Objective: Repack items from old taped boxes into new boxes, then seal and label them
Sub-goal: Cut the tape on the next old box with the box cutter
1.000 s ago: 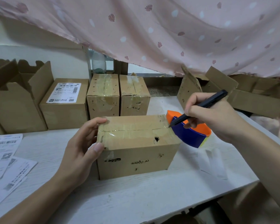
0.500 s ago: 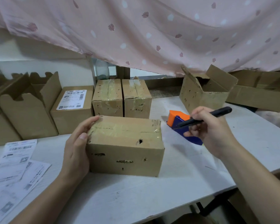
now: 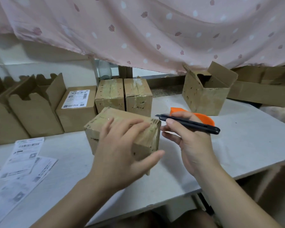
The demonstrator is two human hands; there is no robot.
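At the middle of the table [image 3: 237,145], a taped box [image 3: 93,139] is held down by the left hand [image 3: 122,150], which is laid over its top with fingers spread and nearly straight, the thumb stretched out by the near right corner. Just right of the box, a black knife [image 3: 187,123] is gripped in the right hand [image 3: 192,145]. Its tip is turned leftward and held just beside the box's upper right edge, apart from the cardboard as far as can be judged. The box's long axis is seen to run roughly left to right, so the taped top would be met end-on from the knife's side, and the right hand is the nearer to that end. Slitting the tape is judged to be the step in hand. As much of the top is covered by the left hand, a leftward cut would be drawn toward its fingers. Behind the box, two sealed boxes [image 3: 109,96] are stood side by side.
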